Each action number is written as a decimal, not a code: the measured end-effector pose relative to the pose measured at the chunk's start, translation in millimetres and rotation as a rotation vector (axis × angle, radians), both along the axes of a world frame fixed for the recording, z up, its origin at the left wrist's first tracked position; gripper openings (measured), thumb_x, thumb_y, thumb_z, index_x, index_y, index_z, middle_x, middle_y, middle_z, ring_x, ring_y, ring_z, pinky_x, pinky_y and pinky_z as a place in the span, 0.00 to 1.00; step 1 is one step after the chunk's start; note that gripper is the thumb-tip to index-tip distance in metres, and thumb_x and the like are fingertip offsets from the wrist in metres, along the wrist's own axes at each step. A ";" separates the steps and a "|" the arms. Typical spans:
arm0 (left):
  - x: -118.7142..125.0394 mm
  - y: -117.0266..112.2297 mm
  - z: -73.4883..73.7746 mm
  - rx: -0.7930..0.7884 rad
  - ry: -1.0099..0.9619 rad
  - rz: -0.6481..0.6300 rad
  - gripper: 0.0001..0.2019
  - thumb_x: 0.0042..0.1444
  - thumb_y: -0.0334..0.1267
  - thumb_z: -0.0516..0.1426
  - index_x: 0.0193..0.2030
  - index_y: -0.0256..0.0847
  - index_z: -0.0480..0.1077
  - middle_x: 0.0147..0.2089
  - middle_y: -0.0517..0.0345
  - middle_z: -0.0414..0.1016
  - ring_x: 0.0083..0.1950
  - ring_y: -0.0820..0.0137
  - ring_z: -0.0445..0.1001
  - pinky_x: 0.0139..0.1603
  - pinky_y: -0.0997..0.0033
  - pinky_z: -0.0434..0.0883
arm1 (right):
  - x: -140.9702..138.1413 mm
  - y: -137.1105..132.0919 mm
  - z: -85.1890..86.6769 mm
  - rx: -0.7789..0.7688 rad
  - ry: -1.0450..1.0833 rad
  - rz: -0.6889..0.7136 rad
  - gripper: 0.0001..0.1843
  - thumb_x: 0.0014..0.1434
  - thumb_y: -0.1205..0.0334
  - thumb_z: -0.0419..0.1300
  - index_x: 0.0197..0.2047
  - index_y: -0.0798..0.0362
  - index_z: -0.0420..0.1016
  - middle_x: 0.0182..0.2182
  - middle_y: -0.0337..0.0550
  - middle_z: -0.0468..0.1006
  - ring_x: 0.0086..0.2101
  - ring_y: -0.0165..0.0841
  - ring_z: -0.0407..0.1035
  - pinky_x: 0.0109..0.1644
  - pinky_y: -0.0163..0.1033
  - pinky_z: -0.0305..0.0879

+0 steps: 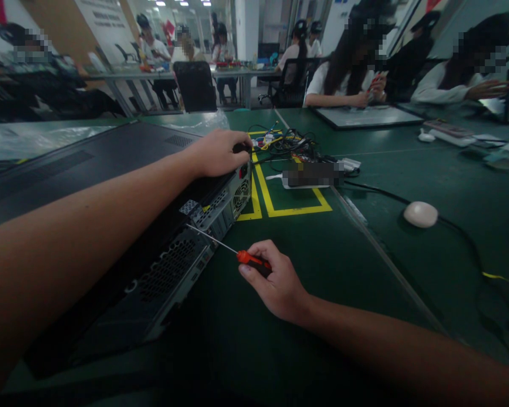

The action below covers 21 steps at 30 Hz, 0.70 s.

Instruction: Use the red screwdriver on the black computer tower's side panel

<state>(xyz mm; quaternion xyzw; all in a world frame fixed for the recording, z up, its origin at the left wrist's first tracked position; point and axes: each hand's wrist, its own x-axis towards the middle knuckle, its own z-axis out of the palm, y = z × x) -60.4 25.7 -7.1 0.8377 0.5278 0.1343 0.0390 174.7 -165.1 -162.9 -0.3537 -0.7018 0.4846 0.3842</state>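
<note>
Gripping screwdriver (pixel 246 258) — right hand (pixel 282 285), just right of computer case (pixel 127 144), left hand (pixel 219 152) atop — its grasp unclear

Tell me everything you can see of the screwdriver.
The screwdriver has a red-orange and black handle, apparently plastic, and a long, thin, straight shaft that looks like bare metal. The right hand grips the handle above the green table. The shaft points left in the view, its end at the rear edge of the black computer case; whether the tip sits in a screw cannot be told.
</note>
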 end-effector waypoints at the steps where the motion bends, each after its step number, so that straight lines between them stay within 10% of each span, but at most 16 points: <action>1: -0.1 0.3 -0.2 -0.001 0.001 -0.002 0.33 0.68 0.48 0.59 0.76 0.45 0.88 0.71 0.41 0.92 0.74 0.41 0.86 0.82 0.38 0.76 | -0.3 -0.1 -0.8 -0.005 -0.005 -0.002 0.09 0.77 0.54 0.71 0.52 0.44 0.76 0.39 0.37 0.79 0.36 0.37 0.73 0.43 0.43 0.69; 21: -0.3 -1.5 1.1 0.005 0.004 0.010 0.33 0.68 0.50 0.59 0.75 0.47 0.88 0.71 0.44 0.93 0.74 0.43 0.86 0.83 0.41 0.77 | 1.6 -0.5 2.1 -0.016 -0.008 0.000 0.09 0.78 0.54 0.71 0.51 0.46 0.77 0.38 0.36 0.78 0.34 0.35 0.70 0.41 0.42 0.68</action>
